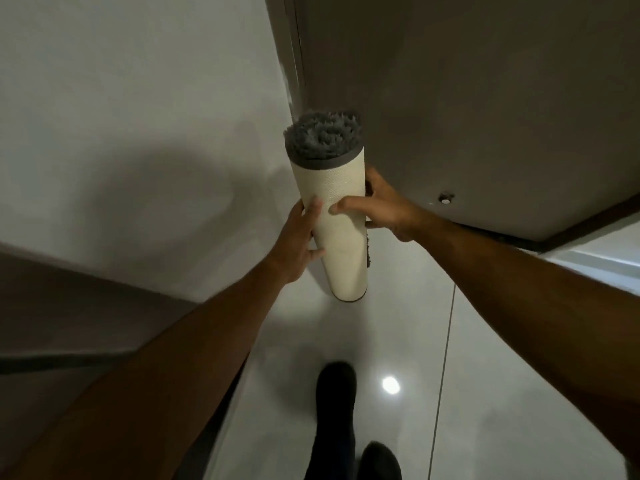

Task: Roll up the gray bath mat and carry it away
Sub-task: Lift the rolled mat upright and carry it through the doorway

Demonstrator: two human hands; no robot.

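The gray bath mat point(337, 216) is rolled into a tight cylinder, cream backing outward and shaggy gray pile showing at its top end. It stands nearly upright in a corner between a white wall and a brown door, its lower end near the floor. My left hand point(301, 237) presses against its left side, fingers spread on the backing. My right hand point(381, 209) wraps around its right side, thumb across the front. Whether the bottom end touches the floor is not clear.
A white wall point(138, 116) rises on the left and a brown door point(467, 98) on the right, meeting just behind the roll. Glossy white floor tiles point(398, 341) lie below, with my dark-clad leg and foot point(336, 410) at the bottom centre. A dark baseboard point(52, 362) runs at lower left.
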